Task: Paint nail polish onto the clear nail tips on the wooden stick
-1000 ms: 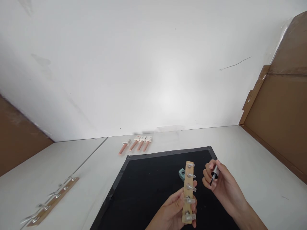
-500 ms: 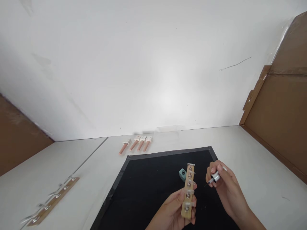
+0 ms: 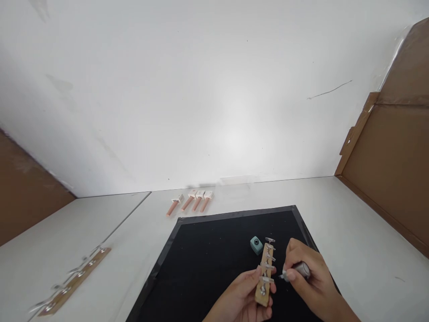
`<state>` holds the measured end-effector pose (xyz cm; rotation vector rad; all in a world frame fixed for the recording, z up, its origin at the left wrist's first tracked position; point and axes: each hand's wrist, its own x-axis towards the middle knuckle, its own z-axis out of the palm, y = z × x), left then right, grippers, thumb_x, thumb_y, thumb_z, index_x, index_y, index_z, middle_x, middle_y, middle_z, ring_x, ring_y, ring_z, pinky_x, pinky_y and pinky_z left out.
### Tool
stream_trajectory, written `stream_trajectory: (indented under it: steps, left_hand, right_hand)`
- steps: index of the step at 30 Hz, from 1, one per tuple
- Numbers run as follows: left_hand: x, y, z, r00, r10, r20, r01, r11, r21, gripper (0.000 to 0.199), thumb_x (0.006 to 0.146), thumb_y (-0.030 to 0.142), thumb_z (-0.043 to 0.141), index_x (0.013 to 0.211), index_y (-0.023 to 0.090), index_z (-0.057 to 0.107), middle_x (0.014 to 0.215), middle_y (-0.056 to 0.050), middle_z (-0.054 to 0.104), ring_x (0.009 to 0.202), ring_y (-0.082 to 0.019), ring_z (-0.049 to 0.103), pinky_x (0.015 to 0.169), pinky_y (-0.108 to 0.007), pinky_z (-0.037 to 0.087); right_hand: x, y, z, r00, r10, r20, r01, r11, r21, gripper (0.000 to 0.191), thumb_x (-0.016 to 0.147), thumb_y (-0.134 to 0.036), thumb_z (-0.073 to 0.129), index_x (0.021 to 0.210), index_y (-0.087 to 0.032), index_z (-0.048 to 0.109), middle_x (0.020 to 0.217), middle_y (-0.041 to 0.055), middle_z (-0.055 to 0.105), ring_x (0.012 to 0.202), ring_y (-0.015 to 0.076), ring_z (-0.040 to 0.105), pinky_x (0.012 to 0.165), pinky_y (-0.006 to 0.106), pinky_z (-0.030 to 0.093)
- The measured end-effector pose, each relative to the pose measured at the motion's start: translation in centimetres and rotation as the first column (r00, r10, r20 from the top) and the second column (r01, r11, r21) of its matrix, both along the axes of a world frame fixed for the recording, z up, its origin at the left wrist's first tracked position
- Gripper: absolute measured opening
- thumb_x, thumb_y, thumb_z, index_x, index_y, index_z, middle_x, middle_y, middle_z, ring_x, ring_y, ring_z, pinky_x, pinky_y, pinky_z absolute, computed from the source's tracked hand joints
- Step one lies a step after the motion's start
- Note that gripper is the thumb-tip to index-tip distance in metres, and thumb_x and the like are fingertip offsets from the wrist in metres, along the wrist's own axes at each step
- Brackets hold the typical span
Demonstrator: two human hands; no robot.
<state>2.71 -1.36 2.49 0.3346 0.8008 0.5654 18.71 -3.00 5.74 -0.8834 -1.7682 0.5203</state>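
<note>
A narrow wooden strip (image 3: 260,297) with several clear nail tips on metal holders is gripped by my left hand (image 3: 246,293), tilted over the black mat. My right hand (image 3: 310,277), fingers closed, holds a silver brush cap (image 3: 301,269); its dark brush tip (image 3: 280,277) points left, just right of the strip, apparently not touching it. Behind the strip, a green bottle (image 3: 256,245) with a dark open neck stands on the mat.
The black mat (image 3: 194,264) lies on a white table. Several pink-handled pieces (image 3: 187,203) lie behind it. A second wooden strip with clear tips (image 3: 75,282) is at the left. Cardboard panels (image 3: 392,152) stand at both sides.
My right hand has moved down and left with the brush cap, turning it toward the strip. The wooden strip has dropped slightly and tilted in my left hand, showing the green bottle more fully.
</note>
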Motion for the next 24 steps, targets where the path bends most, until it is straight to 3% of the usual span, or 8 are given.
stream_trajectory:
  steps: [4, 8, 17, 24]
  left_hand:
    - [-0.2, 0.0, 0.4, 1.000, 0.008, -0.012, -0.008, 1.000, 0.000, 0.016, 0.070, 0.024, 0.069, 0.076, 0.010, 0.063, 0.059, -0.003, 0.066, 0.046, -0.008, 0.056, 0.051, -0.021, 0.045]
    - [0.0, 0.2, -0.3, 1.000, 0.008, -0.002, -0.008, 1.000, -0.013, 0.022, 0.064, 0.027, 0.074, 0.073, 0.011, 0.062, 0.057, -0.002, 0.066, 0.044, -0.008, 0.055, 0.048, -0.021, 0.044]
    - [0.4, 0.1, -0.3, 1.000, 0.011, 0.026, -0.011, 1.000, 0.010, 0.036, 0.050, 0.035, 0.081, 0.069, 0.010, 0.064, 0.054, -0.001, 0.064, 0.042, -0.007, 0.054, 0.045, -0.020, 0.044]
    - [0.4, 0.2, -0.8, 0.999, 0.002, 0.054, -0.002, 1.000, 0.015, 0.032, 0.056, 0.034, 0.078, 0.071, 0.011, 0.061, 0.054, 0.001, 0.061, 0.043, -0.007, 0.053, 0.044, -0.019, 0.042]
  right_hand:
    - [-0.1, 0.1, -0.5, 0.993, -0.012, -0.114, 0.004, 0.998, -0.070, 0.031, 0.090, -0.044, 0.045, 0.068, -0.022, 0.050, 0.061, -0.0036, 0.041, 0.050, 0.0111, 0.038, 0.045, 0.022, 0.031]
    - [-0.3, 0.1, -0.4, 0.977, 0.046, -0.207, -0.072, 0.990, -0.123, 0.030, 0.089, -0.046, 0.046, 0.072, -0.023, 0.054, 0.063, -0.0031, 0.046, 0.051, 0.0108, 0.041, 0.045, 0.021, 0.032]
    - [-0.4, 0.1, -0.3, 0.990, 0.081, -0.118, -0.095, 0.988, -0.118, 0.026, 0.090, -0.043, 0.048, 0.073, -0.023, 0.054, 0.063, -0.0038, 0.047, 0.051, 0.0100, 0.039, 0.046, 0.021, 0.030]
    - [-0.7, 0.1, -0.2, 0.992, 0.076, -0.101, -0.087, 0.990, -0.113, 0.027, 0.090, -0.041, 0.048, 0.073, -0.022, 0.055, 0.063, -0.0034, 0.047, 0.050, 0.0097, 0.040, 0.045, 0.021, 0.031]
